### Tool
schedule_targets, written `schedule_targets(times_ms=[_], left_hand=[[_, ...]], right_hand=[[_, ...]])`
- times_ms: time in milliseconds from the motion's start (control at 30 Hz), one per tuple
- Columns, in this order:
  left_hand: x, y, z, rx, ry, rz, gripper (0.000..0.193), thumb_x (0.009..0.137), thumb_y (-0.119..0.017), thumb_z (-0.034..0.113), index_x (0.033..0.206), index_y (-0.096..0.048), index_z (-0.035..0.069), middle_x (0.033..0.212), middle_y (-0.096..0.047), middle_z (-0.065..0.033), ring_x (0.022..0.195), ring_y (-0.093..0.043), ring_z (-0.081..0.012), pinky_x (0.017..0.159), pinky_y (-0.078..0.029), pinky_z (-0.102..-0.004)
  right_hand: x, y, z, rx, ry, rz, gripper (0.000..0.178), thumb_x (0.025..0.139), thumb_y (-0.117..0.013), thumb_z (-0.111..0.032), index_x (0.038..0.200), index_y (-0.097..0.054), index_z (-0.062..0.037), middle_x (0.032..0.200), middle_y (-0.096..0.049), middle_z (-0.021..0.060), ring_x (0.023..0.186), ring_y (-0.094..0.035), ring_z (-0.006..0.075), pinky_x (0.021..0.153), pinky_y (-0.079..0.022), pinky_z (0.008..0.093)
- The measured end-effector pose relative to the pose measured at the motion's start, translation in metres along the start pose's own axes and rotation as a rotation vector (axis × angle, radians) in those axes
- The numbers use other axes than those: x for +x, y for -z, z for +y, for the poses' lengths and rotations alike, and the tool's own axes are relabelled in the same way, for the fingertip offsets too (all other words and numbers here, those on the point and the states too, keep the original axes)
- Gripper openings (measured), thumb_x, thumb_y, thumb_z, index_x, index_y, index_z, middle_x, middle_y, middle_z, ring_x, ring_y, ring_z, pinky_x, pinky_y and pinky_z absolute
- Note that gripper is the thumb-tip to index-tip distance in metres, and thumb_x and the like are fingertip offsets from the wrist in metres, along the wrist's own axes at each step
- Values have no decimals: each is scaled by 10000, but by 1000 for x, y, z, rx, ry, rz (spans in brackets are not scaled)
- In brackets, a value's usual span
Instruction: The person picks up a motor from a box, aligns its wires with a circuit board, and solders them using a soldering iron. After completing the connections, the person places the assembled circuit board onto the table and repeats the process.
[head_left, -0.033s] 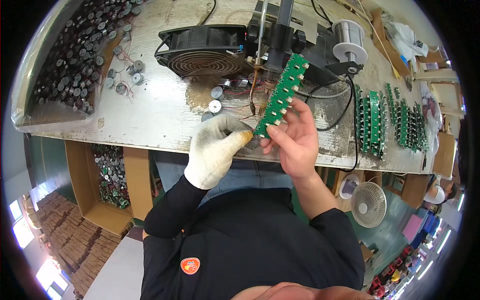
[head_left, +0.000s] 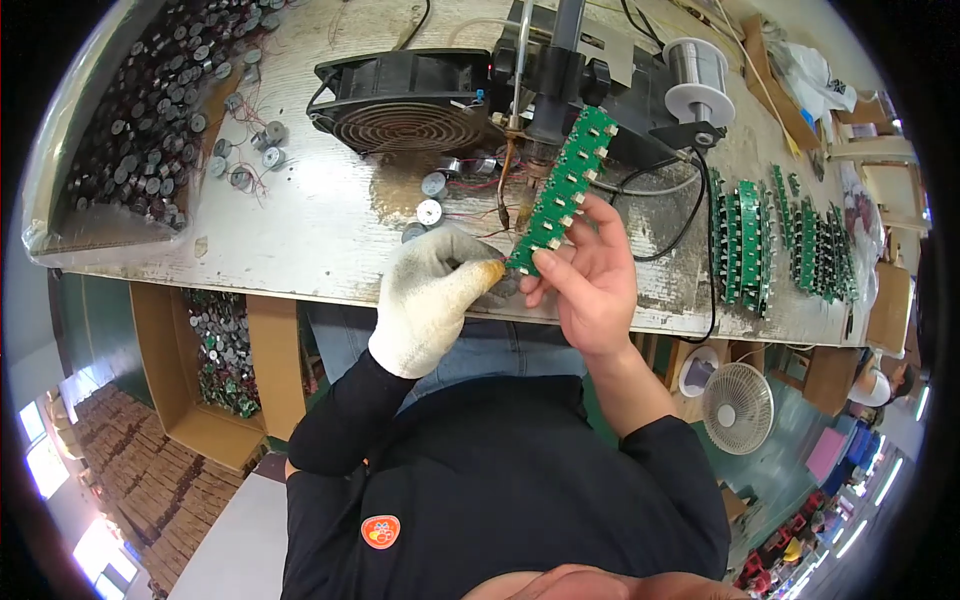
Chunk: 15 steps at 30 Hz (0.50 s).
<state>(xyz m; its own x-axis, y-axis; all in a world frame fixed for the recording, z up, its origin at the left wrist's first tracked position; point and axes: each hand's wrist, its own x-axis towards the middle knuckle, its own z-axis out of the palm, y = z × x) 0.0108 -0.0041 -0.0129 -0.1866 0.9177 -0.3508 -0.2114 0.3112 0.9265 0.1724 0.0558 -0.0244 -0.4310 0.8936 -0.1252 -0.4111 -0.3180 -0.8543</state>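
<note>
My bare right hand grips a long green circuit board strip near its lower end, with the thumb on its face. The strip tilts up and to the right, a row of small pale connectors along its right edge. My left hand, in a white glove with a stained fingertip, is closed in a pinch at the strip's lower end. Whatever is in that pinch is hidden. Just beyond the glove lie small round motors with thin wires. A soldering tip points down beside the strip's left edge.
A black fan stands behind my hands. A solder wire spool sits on the right of the soldering stand. Rows of green boards lie further right. At left are a bin of motors and, below the table, a cardboard box.
</note>
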Motion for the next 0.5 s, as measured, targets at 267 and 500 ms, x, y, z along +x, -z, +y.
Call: schedule_targets(times_ms=[267, 500], left_hand=[[5, -5, 4, -136, 49, 35, 124, 816, -603, 99, 801, -610, -23, 725, -608, -37, 669, -554, -85, 603, -450, -240], [5, -4, 9, -67, 21, 21, 135, 813, -607, 96, 818, -623, -39, 732, -617, -46, 675, -563, -94, 604, -454, -245]], right_hand=[[6, 0, -2, 34, 23, -17, 545, 841, -558, 108, 1309, -316, -33, 1166, -538, 177, 711, -645, 191, 538, -550, 265], [7, -3, -7, 38, 35, -19, 548, 838, -558, 110, 1308, -311, -30, 1164, -543, 181, 712, -643, 191, 539, -554, 269]])
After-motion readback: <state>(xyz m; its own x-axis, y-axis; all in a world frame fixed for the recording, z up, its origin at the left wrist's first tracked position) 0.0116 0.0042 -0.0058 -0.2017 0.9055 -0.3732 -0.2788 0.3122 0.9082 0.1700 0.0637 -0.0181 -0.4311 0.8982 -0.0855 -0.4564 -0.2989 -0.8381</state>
